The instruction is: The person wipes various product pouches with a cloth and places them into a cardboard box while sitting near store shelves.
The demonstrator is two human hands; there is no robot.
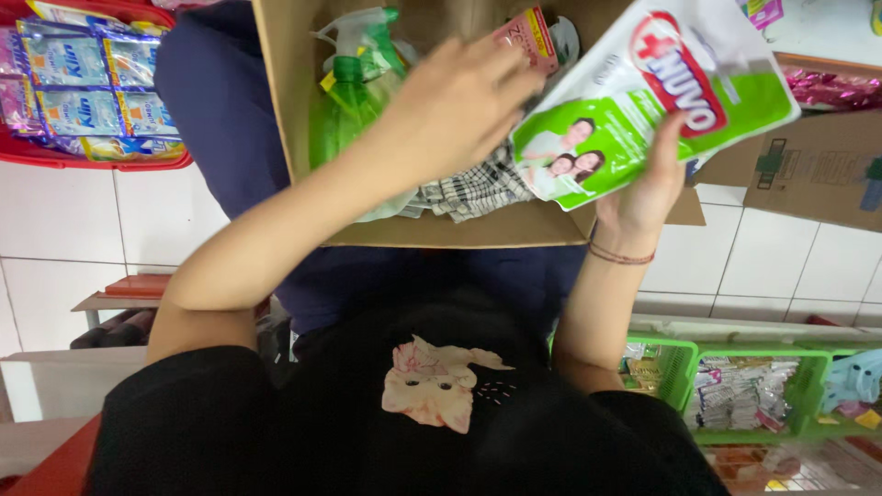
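1. At far left, a red basket (pixel 92 158) holds blue sachets (pixel 83 73). It is well apart from both hands.
2. Next comes the open cardboard box (pixel 285 110). A green spray bottle (pixel 344 110) lies inside against its left wall, with a checked cloth (pixel 469 188) lower down.
3. The left hand (pixel 459 101) reaches into the box, palm down and fingers bent over the contents beside the bottle. Whether it grips anything cannot be told, as the fingertips are hidden. A pink packet (pixel 528 32) lies just beyond them.
4. The right hand (pixel 652 179) pinches the lower edge of a green-and-white refill pouch (pixel 643 101), thumb in front and fingers behind. The pouch is tilted and sits above the box's right corner.
5. Judgement: a soft pouch held by one edge may sag or slip. A fuller grip nearer its middle would be steadier, and the left hand should keep the bottle's trigger clear.
6. At lower right, green baskets (pixel 680 358) of small packets are not involved.
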